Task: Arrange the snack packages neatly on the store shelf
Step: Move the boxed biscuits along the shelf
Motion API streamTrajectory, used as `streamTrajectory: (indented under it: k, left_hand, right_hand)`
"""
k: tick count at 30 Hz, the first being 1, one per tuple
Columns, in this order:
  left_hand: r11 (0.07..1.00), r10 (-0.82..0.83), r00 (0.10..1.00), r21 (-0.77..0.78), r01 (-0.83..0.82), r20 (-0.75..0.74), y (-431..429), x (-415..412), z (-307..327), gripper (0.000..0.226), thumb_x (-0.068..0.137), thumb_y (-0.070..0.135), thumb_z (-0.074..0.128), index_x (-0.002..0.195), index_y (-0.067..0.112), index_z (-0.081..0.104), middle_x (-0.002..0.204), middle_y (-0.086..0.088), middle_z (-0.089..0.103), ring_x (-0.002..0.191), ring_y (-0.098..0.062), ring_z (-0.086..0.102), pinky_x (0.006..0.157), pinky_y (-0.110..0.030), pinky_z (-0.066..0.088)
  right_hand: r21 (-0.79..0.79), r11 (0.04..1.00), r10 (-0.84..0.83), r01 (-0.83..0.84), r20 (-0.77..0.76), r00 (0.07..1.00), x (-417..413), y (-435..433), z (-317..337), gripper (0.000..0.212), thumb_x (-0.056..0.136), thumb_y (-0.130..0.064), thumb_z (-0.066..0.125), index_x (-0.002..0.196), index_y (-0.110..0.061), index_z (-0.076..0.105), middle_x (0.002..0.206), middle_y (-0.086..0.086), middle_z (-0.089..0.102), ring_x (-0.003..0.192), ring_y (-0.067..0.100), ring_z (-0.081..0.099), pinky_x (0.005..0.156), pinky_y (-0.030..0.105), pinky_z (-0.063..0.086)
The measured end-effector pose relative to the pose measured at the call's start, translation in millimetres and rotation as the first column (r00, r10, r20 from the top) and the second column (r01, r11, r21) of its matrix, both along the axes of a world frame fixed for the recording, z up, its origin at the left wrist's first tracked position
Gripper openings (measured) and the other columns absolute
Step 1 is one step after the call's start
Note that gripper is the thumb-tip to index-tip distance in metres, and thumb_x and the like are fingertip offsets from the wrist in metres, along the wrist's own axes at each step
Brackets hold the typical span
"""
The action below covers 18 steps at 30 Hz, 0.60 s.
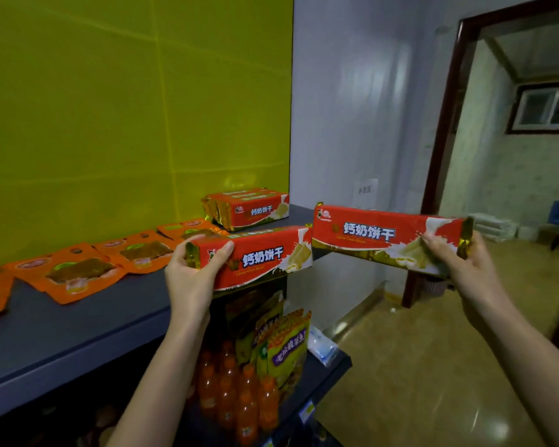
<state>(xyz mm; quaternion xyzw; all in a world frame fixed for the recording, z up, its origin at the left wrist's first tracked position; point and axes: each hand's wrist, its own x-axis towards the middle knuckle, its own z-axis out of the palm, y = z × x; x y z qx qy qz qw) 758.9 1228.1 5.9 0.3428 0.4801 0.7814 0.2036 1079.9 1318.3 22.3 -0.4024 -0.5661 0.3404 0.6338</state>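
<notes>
My left hand (192,272) grips the left end of a red biscuit package (262,258) over the front edge of the grey top shelf (62,333). My right hand (459,262) grips the right end of a second red biscuit package (375,235), held in the air to the right of the shelf's end. A small stack of the same red biscuit packages (249,208) lies at the back right corner of the shelf. Several flat orange snack pouches (78,274) lie in an overlapping row along the shelf's back, from the left edge toward the stack.
A yellow-green panel (126,108) backs the shelf. The lower shelf (333,369) holds orange drink bottles (236,395) and yellow-green snack bags (288,346). To the right are a tiled floor (417,366), a white wall and a dark-framed doorway (439,150).
</notes>
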Motion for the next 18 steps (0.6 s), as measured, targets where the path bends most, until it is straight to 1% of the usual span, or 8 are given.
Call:
streamTrajectory:
  k: [4,5,8,11,12,14,15,18]
  left_hand:
    - [0.999,0.043,0.999,0.018,-0.043,-0.012,56.7,0.6,-0.7,0.048,0.073,0.02,0.078,0.116,0.011,0.059,0.104,-0.007,0.068,0.089,-0.017,0.068,0.055,-0.013,0.054]
    - [0.998,0.058,0.998,0.017,-0.058,-0.015,70.6,-0.3,0.6,0.05,0.073,0.02,0.078,0.117,0.01,0.058,0.106,-0.008,0.068,0.089,-0.017,0.068,0.056,-0.014,0.055]
    - [0.994,0.113,0.993,0.016,-0.113,-0.015,111.3,-3.2,4.5,0.047,0.071,0.021,0.08,0.113,0.014,0.059,0.112,-0.012,0.066,0.095,-0.023,0.068,0.064,-0.022,0.055]
    - [0.992,0.129,0.991,0.015,-0.129,-0.036,146.1,-5.5,8.0,0.05,0.07,0.021,0.08,0.115,0.015,0.058,0.113,-0.013,0.066,0.097,-0.025,0.067,0.068,-0.026,0.055]
    - [0.991,0.131,0.99,0.008,-0.131,-0.044,155.9,-5.7,8.9,0.053,0.07,0.021,0.08,0.117,0.014,0.057,0.114,-0.012,0.065,0.097,-0.024,0.067,0.068,-0.026,0.055]
    - [0.991,0.133,0.99,-0.025,-0.135,-0.055,172.5,-5.3,9.8,0.056,0.07,0.023,0.079,0.12,0.014,0.056,0.115,-0.011,0.065,0.096,-0.022,0.067,0.068,-0.026,0.057]
    - [0.99,0.132,0.99,-0.041,-0.135,-0.055,180.1,-5.9,10.1,0.055,0.07,0.023,0.079,0.119,0.015,0.056,0.115,-0.011,0.065,0.096,-0.023,0.068,0.071,-0.029,0.058]
    - [0.985,0.145,0.986,-0.077,-0.152,-0.087,200.7,-8.0,14.1,0.044,0.071,0.022,0.079,0.109,0.021,0.057,0.113,-0.01,0.066,0.097,-0.024,0.068,0.081,-0.038,0.057]
  right_hand:
    - [0.051,0.998,0.04,-0.04,-0.002,0.999,-2.2,67.0,1.2,0.054,0.082,-0.027,0.066,0.129,-0.013,0.045,0.107,0.003,0.065,0.089,0.011,0.065,0.082,0.028,0.055]
    - [0.057,0.997,0.057,-0.057,0.003,0.998,-4.2,83.1,3.8,0.057,0.081,-0.03,0.066,0.13,-0.012,0.045,0.108,0.003,0.065,0.089,0.009,0.066,0.082,0.026,0.055]
    - [0.081,0.988,0.13,-0.129,0.0,0.992,-10.4,130.1,13.7,0.068,0.07,-0.041,0.069,0.127,-0.011,0.048,0.104,-0.001,0.067,0.078,-0.003,0.068,0.067,0.011,0.054]
    - [0.107,0.979,0.177,-0.175,-0.012,0.984,-14.9,167.4,21.4,0.054,0.078,-0.036,0.069,0.123,-0.015,0.048,0.104,-0.002,0.066,0.075,-0.008,0.067,0.063,0.006,0.051]
    - [0.123,0.97,0.213,-0.208,-0.03,0.977,-16.0,179.7,21.5,0.061,0.073,-0.043,0.072,0.122,-0.017,0.049,0.103,-0.004,0.068,0.077,-0.006,0.068,0.064,0.008,0.052]
    - [0.118,0.958,0.269,-0.263,-0.038,0.963,-18.9,199.5,21.5,0.087,0.051,-0.061,0.078,0.122,-0.017,0.051,0.099,-0.005,0.072,0.083,0.001,0.07,0.067,0.012,0.054]
    - [0.102,0.951,0.297,-0.292,-0.043,0.954,-21.3,207.6,21.3,0.092,0.049,-0.06,0.079,0.123,-0.014,0.051,0.1,-0.003,0.073,0.084,0.003,0.071,0.067,0.012,0.054]
    - [0.042,0.909,0.416,-0.414,-0.049,0.908,-30.7,235.1,17.7,0.081,0.058,-0.049,0.075,0.127,-0.012,0.05,0.105,0.002,0.072,0.082,0.004,0.071,0.065,0.011,0.054]
